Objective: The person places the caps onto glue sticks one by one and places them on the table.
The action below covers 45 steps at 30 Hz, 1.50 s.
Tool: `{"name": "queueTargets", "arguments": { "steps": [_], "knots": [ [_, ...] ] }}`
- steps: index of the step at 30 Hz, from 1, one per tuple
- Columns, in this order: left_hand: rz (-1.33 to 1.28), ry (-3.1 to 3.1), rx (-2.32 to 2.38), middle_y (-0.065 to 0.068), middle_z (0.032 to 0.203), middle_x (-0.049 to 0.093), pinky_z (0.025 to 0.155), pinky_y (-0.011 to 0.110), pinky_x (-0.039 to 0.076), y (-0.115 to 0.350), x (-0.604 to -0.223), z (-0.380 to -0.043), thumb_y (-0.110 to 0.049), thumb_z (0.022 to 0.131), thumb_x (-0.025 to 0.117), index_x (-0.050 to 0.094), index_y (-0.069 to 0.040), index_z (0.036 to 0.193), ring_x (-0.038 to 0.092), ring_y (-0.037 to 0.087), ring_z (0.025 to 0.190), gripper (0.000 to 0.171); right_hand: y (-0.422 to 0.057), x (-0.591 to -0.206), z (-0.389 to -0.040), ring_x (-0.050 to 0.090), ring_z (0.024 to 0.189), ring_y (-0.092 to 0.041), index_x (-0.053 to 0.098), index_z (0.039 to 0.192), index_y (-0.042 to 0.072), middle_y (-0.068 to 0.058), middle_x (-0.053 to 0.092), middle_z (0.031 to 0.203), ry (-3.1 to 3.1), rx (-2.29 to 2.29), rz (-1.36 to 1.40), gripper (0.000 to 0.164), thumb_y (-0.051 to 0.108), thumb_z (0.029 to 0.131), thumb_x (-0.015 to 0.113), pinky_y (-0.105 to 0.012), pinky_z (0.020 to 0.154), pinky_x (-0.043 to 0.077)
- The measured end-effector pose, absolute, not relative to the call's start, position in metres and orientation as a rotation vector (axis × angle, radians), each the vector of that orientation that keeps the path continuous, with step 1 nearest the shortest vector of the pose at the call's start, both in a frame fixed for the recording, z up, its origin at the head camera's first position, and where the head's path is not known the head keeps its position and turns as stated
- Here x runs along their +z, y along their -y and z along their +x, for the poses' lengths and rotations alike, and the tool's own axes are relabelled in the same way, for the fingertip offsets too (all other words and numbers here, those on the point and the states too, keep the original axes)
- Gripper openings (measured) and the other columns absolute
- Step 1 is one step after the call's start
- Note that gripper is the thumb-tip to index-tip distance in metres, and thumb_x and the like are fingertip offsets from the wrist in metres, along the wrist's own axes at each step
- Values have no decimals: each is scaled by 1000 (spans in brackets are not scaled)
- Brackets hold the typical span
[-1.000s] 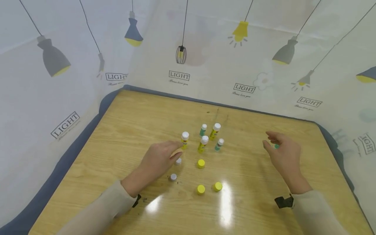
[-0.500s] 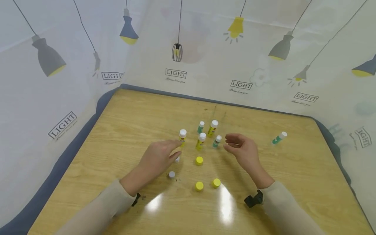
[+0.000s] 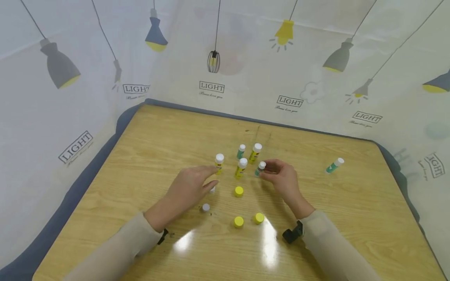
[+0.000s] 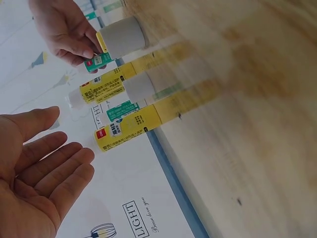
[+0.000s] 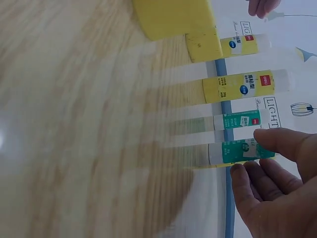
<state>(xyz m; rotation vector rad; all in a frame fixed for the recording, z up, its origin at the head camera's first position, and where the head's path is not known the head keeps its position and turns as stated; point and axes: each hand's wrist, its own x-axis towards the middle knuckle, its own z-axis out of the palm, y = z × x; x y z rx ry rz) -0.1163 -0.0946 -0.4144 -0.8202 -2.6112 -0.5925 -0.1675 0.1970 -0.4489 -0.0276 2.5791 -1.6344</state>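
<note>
My right hand (image 3: 283,179) has its thumb and fingers around an upright green glue stick (image 3: 260,169). In the right wrist view the thumb (image 5: 280,141) overlaps that stick's label, with the fingers on its other side. My left hand (image 3: 188,185) is beside an upright yellow glue stick (image 3: 219,164) with a white top. Its fingers (image 4: 74,158) are relaxed and hold nothing, fingertips close to the stick's top in the left wrist view. Between the hands stand two more yellow glue sticks, a nearer one (image 3: 241,168) and a farther one (image 3: 256,153), plus a second green glue stick (image 3: 241,152).
Another green glue stick (image 3: 334,166) stands apart at the right. Three yellow caps (image 3: 239,191) lie in front of the group. One white cap (image 3: 206,207) is near my left forearm, and a second (image 3: 212,190) is partly hidden under the left thumb. A printed cloth (image 3: 246,78) walls the table's far side.
My right hand has left the green glue stick at the far right and moved left to the one in the group, closing its fingers around it. My left hand has stayed put.
</note>
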Motion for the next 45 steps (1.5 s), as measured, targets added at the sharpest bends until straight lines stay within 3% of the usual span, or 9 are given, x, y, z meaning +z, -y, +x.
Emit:
{"name": "queueTargets", "arguments": {
  "steps": [13, 26, 37, 45],
  "knots": [
    [-815, 2620, -600, 5, 107, 68, 82, 31, 53, 96, -418, -117, -24, 81, 74, 68, -10, 106, 65, 18, 96, 29, -192, -451, -173, 60, 97, -21, 65, 105, 6, -8, 65, 104, -2562, -1597, 21, 30, 10, 78, 76, -30, 79, 53],
    [-790, 2711, -585, 4, 108, 67, 86, 34, 52, 97, -417, -116, -28, 82, 73, 69, -10, 107, 64, 19, 98, 32, -191, -456, -175, 59, 99, -20, 66, 103, 8, -5, 66, 103, -2593, -1482, -25, 24, 12, 80, 74, -36, 87, 49],
    [-781, 2833, -566, 4, 111, 66, 89, 34, 50, 95, -418, -117, -33, 82, 72, 67, -11, 110, 62, 19, 101, 36, -198, -446, -161, 59, 101, -18, 66, 109, 9, -4, 66, 105, -2557, -1566, -26, 29, 19, 82, 72, -38, 90, 47],
    [-790, 2931, -553, 4, 110, 66, 92, 36, 47, 96, -423, -120, -28, 78, 76, 68, -11, 108, 61, 20, 102, 36, -189, -425, -142, 60, 102, -23, 64, 110, 0, -11, 66, 107, -2502, -1667, -67, 29, 11, 84, 70, -37, 88, 49]
  ]
}}
